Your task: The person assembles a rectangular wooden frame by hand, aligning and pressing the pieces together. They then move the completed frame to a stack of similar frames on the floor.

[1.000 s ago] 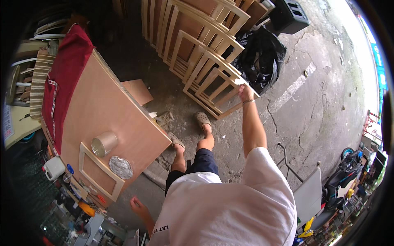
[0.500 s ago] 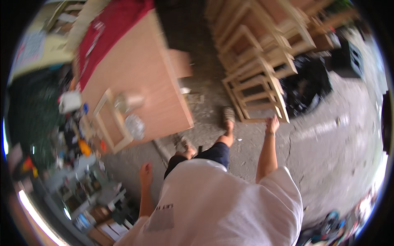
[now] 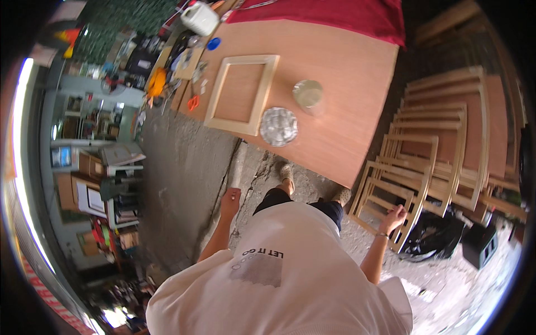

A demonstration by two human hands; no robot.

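While hanging low beside the hip, left hand (image 3: 229, 202) empty, fingers loosely curled and narrow, touching nothing, with bare grey concrete floor (image 3: 184, 167) beneath the fingertips. Right hand (image 3: 395, 216) likewise empty, fingers half curled toward the palm, just in front of the leaning stack of pale wooden frames (image 3: 430, 162); whether the fingertips touch the nearest frame's lower rail cannot be told. Black bag (image 3: 432, 237) slumped on the ground just beyond the right fingers, with a dark box (image 3: 480, 244) a little farther out. Ahead of both hands, well apart from the fingers, a brown tabletop (image 3: 340, 72) bearing a single wooden frame (image 3: 242, 93) lying flat, a round silvery lid (image 3: 278, 127) touching that frame's near corner, and a clear round container (image 3: 307, 94) just beside the lid. Red cloth (image 3: 346, 14) draped over the table's far edge. White jug (image 3: 200, 18), orange scissors (image 3: 193, 103) and mixed small tools crowded at the table's left end, far ahead of the left fingers.
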